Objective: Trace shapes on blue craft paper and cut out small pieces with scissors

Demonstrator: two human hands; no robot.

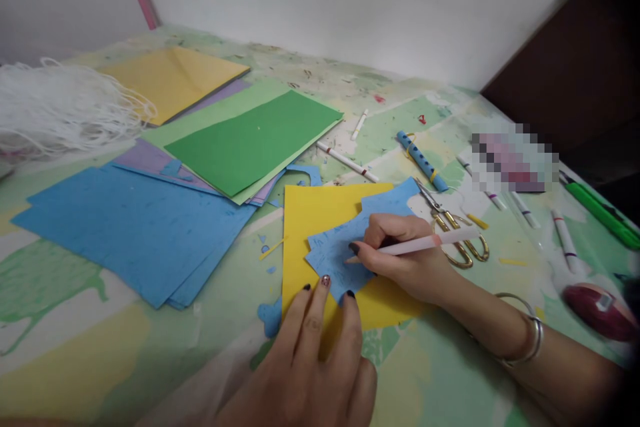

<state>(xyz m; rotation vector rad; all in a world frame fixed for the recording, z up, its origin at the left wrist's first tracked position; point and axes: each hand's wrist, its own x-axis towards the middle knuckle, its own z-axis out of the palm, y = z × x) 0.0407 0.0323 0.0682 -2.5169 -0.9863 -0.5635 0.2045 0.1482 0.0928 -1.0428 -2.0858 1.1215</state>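
A blue paper cutout with stepped edges lies on a yellow sheet. Pen-like marks show faintly on the blue surface. My right hand is closed around a pale pink pen, its tip down at the cutout. My left hand rests flat with fingers spread, its fingertips on the yellow sheet and the cutout's lower edge. Gold-handled scissors lie just beyond my right hand, with their blades pointing away beside the cutout.
Left are blue sheets, green sheets, a yellow stack and white string. Right are a blue paper flute shape, several markers, a green cutter and a dark red oval object. A wall stands behind.
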